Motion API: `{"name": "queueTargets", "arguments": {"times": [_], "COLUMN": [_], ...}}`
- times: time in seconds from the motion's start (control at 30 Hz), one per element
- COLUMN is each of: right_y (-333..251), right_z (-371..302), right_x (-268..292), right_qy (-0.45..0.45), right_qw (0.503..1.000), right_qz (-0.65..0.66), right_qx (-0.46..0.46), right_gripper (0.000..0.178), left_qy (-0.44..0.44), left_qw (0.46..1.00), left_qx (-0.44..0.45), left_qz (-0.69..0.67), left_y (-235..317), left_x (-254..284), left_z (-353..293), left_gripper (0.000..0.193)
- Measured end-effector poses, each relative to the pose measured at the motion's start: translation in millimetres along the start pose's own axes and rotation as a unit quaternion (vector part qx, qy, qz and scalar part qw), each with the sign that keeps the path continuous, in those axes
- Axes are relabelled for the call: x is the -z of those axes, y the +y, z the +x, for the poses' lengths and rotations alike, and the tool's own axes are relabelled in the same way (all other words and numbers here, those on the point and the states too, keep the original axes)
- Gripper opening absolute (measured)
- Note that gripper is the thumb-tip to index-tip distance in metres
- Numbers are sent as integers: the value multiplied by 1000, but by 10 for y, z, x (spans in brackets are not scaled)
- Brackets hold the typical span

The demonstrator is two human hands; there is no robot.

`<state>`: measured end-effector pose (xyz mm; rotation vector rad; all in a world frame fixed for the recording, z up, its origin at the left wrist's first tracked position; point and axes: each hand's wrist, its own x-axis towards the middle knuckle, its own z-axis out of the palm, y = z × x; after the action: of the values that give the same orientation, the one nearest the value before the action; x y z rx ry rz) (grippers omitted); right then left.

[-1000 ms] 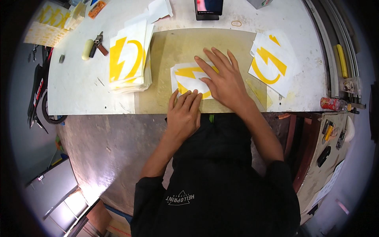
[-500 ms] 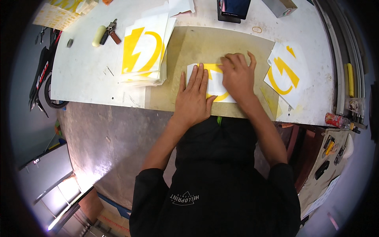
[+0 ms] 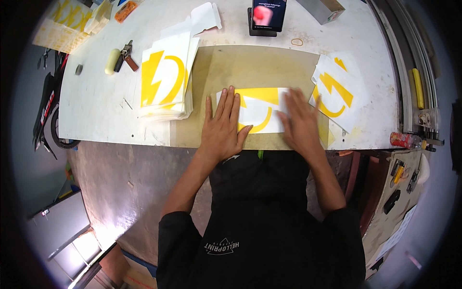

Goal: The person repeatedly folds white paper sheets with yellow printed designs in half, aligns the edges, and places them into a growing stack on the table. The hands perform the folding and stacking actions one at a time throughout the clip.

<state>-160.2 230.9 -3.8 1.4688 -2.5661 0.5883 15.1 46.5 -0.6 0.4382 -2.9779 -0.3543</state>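
Note:
A white sheet with yellow print [image 3: 258, 110] lies on a translucent yellowish mat [image 3: 255, 62] at the table's front edge; it looks folded. My left hand [image 3: 221, 126] rests flat on the sheet's left end, fingers stretched out and thumb apart. At the sheet's right end is my right hand [image 3: 302, 124], palm down with its fingers extended and smeared by motion. Whether it presses on the sheet I cannot tell. To the left sits a pile of similar printed sheets [image 3: 163, 82], and to the right lie more sheets [image 3: 337, 91] bearing the same yellow design.
Beyond the mat, a phone [image 3: 268, 15] leans on a dark stand, with a rubber band [image 3: 297, 42] nearby. Keys [image 3: 126, 57] lie left of the pile. A metal box [image 3: 323, 9] is at the back right. A bottle [image 3: 405, 140] is at the right edge.
My right hand has gone from curled fingers at the sheet's upper edge to a flatter, stretched pose at its right end. My left hand still lies on the sheet. The view has shifted slightly.

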Motion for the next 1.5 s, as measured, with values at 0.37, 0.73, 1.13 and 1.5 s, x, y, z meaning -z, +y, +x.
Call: {"name": "queueTargets", "arguments": {"times": [0.37, 0.73, 1.13, 1.5], "right_y": [-7, -364, -72, -273], "right_z": [-649, 213, -538, 37], "right_x": [402, -336, 313, 111], "right_qy": [104, 70, 166, 112], "right_qw": [930, 977, 954, 985], "right_qz": [232, 186, 142, 64], "right_qx": [-267, -74, -207, 114], "right_gripper": [36, 21, 24, 44], "left_qy": [-4, 8, 56, 2], "left_qw": [1000, 1000, 998, 877], "left_qx": [-10, -9, 14, 34], "left_qz": [1, 17, 5, -480], "left_y": [-11, -25, 40, -99], "left_x": [22, -48, -11, 144], "left_z": [-27, -21, -33, 739], "left_gripper": [81, 88, 84, 77]}}
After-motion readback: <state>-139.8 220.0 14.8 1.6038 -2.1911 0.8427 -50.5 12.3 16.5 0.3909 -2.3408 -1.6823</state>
